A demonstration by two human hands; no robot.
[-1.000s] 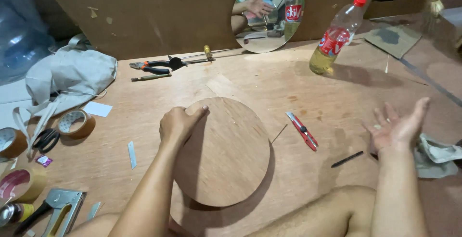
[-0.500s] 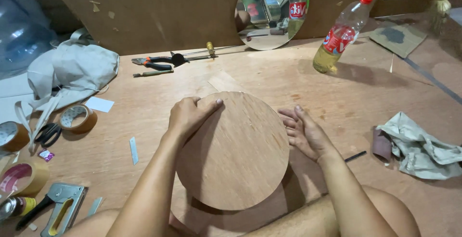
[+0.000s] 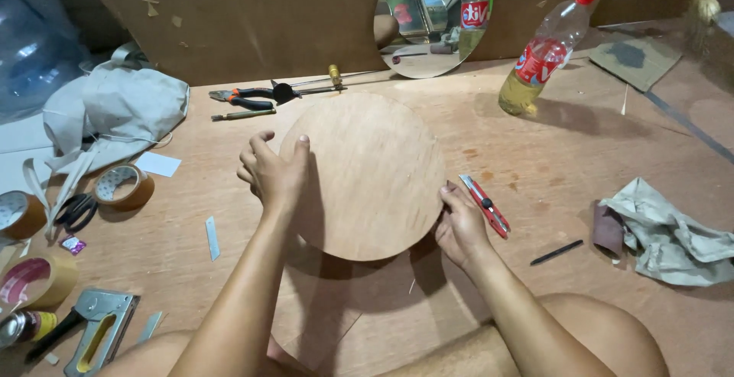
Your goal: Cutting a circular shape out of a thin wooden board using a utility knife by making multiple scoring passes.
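In the middle of the wooden work surface (image 3: pixel 581 147), a round plywood disc (image 3: pixel 367 174) is held between both hands, lifted a little off the board to judge by the shadow under its near edge. The left hand (image 3: pixel 274 174) grips the disc's left rim, thumb laid flat on the top face and the other fingers curled round the edge; the right hand (image 3: pixel 459 224) clasps the lower right rim, fingers tucked under and mostly hidden. The disc looks thin, stiff and light, with a dry, unvarnished face that should not slip; its cut edge may be rough or splintery, so opposite points of the rim, as now, seem the safest hold. Just beside the right hand lies a red utility knife (image 3: pixel 484 205), and a dark pencil (image 3: pixel 556 252) lies a little further right, near a crumpled cloth (image 3: pixel 673 239). Behind the disc sit pliers (image 3: pixel 243 99) and a round mirror (image 3: pixel 433 17) leaning on the back board, with a plastic bottle (image 3: pixel 543 54) of yellowish liquid to the right. Tape rolls (image 3: pixel 122 187) and a staple gun (image 3: pixel 99 331) crowd the left. The freest room looks to lie right of the disc, between bottle and cloth.
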